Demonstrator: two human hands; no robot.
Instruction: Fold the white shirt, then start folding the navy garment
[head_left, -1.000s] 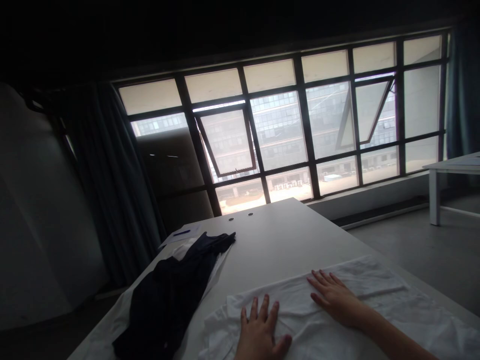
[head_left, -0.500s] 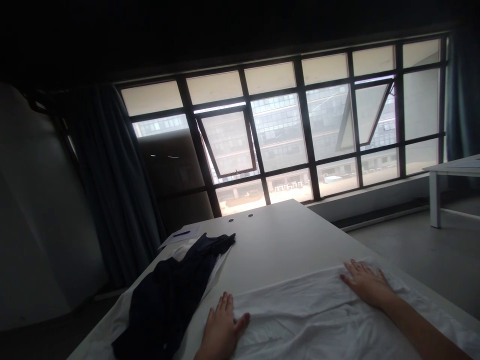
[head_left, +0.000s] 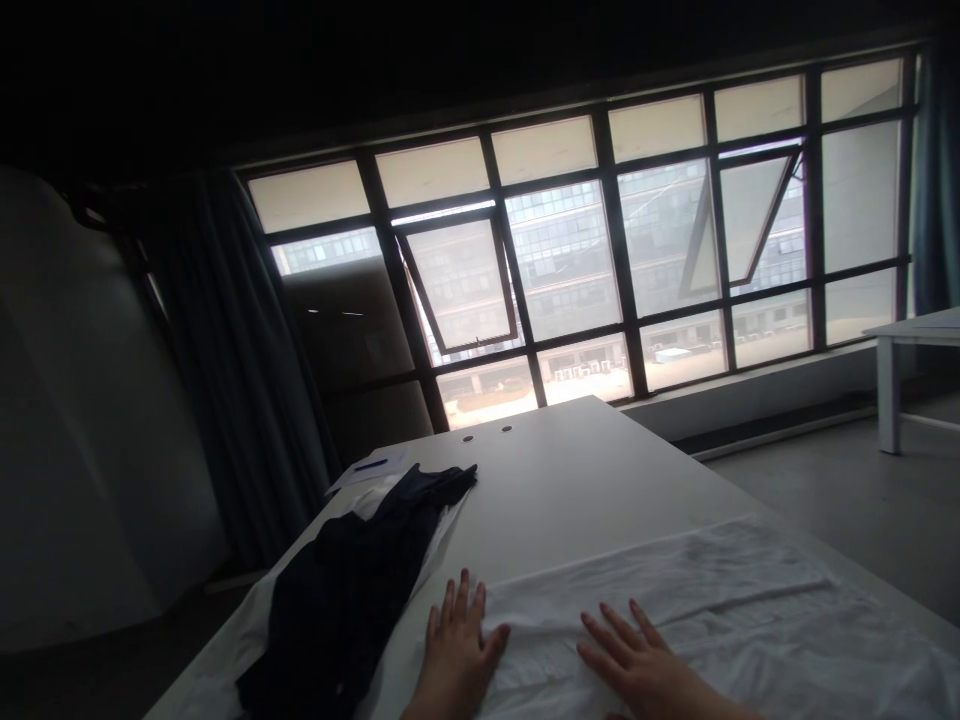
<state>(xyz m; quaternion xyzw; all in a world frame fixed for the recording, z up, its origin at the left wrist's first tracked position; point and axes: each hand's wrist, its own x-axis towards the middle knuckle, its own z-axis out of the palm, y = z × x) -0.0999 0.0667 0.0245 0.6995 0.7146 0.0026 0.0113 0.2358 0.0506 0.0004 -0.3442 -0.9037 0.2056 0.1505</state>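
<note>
White garment (head_left: 720,590) on worktop (head_left: 592,470)

Head view. Left hand (head_left: 457,650): palm down, fingers spread, at the garment's left edge, pinching nothing. Right hand (head_left: 637,665): palm down, fingers spread, flat on the cloth, pinching nothing; the two stand apart. Garment: laid out across the near end of the worktop, running out of frame at right and bottom, one long straight fold crossing it (light creases remain near both hands). Just left of it: navy garment (head_left: 337,590), bunched over a white cloth (head_left: 259,610). Farther along the worktop: sheet of paper (head_left: 360,475) bearing a blue pen (head_left: 371,465). Beyond: framed window (head_left: 562,270), dark curtain (head_left: 232,370), white side table (head_left: 889,340).
</note>
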